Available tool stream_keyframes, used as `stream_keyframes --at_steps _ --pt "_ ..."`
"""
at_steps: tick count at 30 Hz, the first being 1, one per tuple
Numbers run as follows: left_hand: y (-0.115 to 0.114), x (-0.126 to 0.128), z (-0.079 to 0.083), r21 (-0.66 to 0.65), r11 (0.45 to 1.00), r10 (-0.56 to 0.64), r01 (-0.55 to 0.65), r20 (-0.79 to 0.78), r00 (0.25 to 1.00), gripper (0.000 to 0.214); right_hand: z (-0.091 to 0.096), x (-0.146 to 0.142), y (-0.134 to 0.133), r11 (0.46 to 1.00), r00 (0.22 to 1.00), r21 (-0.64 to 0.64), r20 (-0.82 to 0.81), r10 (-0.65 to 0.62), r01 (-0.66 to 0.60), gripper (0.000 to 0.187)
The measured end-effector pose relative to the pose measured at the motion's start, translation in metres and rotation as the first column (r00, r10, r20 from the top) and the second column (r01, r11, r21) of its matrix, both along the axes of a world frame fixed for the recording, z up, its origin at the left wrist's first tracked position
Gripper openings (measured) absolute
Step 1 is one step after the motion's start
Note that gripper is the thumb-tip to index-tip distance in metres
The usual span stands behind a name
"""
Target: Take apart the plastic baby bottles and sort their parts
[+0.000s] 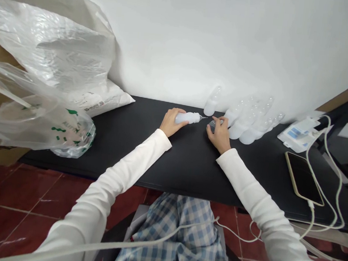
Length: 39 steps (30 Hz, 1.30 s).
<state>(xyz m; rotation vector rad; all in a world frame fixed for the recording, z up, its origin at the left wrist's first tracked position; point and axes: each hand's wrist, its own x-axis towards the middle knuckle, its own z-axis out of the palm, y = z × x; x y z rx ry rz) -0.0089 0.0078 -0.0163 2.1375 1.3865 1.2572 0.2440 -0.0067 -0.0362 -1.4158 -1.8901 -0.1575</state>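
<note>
Capped bottles point(249, 128) stand near the worktop's point(186, 164) back edge (a phone point(305, 178) lies by its right end). Mid-worktop, the left hand point(170, 122) wraps a sideways needle-tipped bottle point(188, 118); the right hand point(219, 135), fingers bent, pinches a clear cap point(212, 126).

On your table point(189, 165): 1 bottle point(185, 118) in your left hand point(171, 122); 1 standing bottle point(210, 107) beyond your right hand point(219, 135), before the wall point(201, 34); bottle cluster point(248, 131) right of that hand; farther right, 1 phone point(305, 178), packet point(298, 134) behind it; leftmost, 1 sack point(67, 50).
</note>
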Motion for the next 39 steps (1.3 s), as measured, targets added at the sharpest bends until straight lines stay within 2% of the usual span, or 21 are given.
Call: stream_keyframes --at_steps 2,4,7,10,12,17,20,22,24,28,29,31,32,34,36,39 --pt "0.004 -0.005 0.001 -0.037 0.998 -0.054 0.056 0.066 0.996 0.037 -0.003 0.004 0.001 0.998 0.995 -0.032 -0.088 0.044 -0.047 0.036" --pt "0.008 -0.012 0.001 -0.061 0.991 -0.108 0.117 0.133 0.985 0.039 -0.006 0.006 0.002 0.994 0.966 -0.058 -0.246 0.08 -0.097 0.035" --pt "0.015 -0.022 0.0 -0.104 0.979 -0.15 0.174 0.211 0.966 0.044 -0.008 0.004 0.003 0.966 0.829 -0.093 -0.537 0.156 -0.242 0.044" --pt "0.016 -0.026 0.001 -0.125 0.968 -0.179 0.219 0.271 0.946 0.05 -0.006 -0.002 0.001 0.89 0.684 -0.086 -0.674 0.279 -0.447 0.054" --pt "0.013 -0.024 0.003 -0.123 0.958 -0.217 0.258 0.275 0.937 0.052 -0.002 -0.006 -0.002 0.846 0.661 -0.089 -0.669 0.341 -0.526 0.057" --pt "-0.001 -0.013 0.012 -0.158 0.933 -0.28 0.323 0.247 0.928 0.044 0.009 -0.012 -0.014 0.805 0.694 -0.068 -0.553 0.461 -0.589 0.049" --pt "-0.005 -0.008 0.015 -0.238 0.929 -0.181 0.283 0.375 0.909 0.04 0.01 -0.017 -0.02 0.777 0.683 -0.07 -0.531 0.501 -0.625 0.042" --pt "-0.004 -0.006 0.016 -0.342 0.905 -0.076 0.253 0.454 0.888 0.039 0.009 -0.021 -0.023 0.79 0.71 -0.062 -0.485 0.51 -0.61 0.036" --pt "-0.002 -0.006 0.017 -0.471 0.848 0.019 0.243 0.486 0.874 0.037 0.009 -0.023 -0.025 0.814 0.761 -0.051 -0.393 0.517 -0.579 0.029" --pt "0.005 -0.008 0.019 -0.68 0.688 0.154 0.255 0.48 0.864 0.033 0.013 -0.025 -0.026 0.833 0.816 -0.04 -0.228 0.531 -0.553 0.023" --pt "0.005 -0.008 0.019 -0.704 0.659 0.165 0.263 0.477 0.863 0.033 0.015 -0.025 -0.026 0.829 0.816 -0.041 -0.212 0.538 -0.557 0.025" --pt "0.005 -0.007 0.019 -0.713 0.64 0.154 0.286 0.484 0.861 0.035 0.018 -0.025 -0.026 0.836 0.825 -0.053 -0.206 0.526 -0.546 0.032" --pt "0.004 -0.006 0.019 -0.701 0.648 0.138 0.298 0.493 0.859 0.037 0.019 -0.025 -0.027 0.854 0.843 -0.064 -0.215 0.494 -0.517 0.035" --pt "-0.001 -0.002 0.019 -0.643 0.699 0.079 0.313 0.505 0.859 0.04 0.021 -0.027 -0.028 0.9 0.888 -0.112 -0.252 0.384 -0.421 0.038" --pt "-0.008 0.002 0.019 -0.535 0.791 0.005 0.297 0.49 0.872 0.042 0.022 -0.028 -0.029 0.922 0.918 -0.188 -0.284 0.278 -0.338 0.038" --pt "-0.019 0.006 0.021 -0.252 0.939 -0.119 0.233 0.396 0.91 0.045 0.022 -0.029 -0.026 0.911 0.922 -0.294 -0.34 0.184 -0.29 0.048"
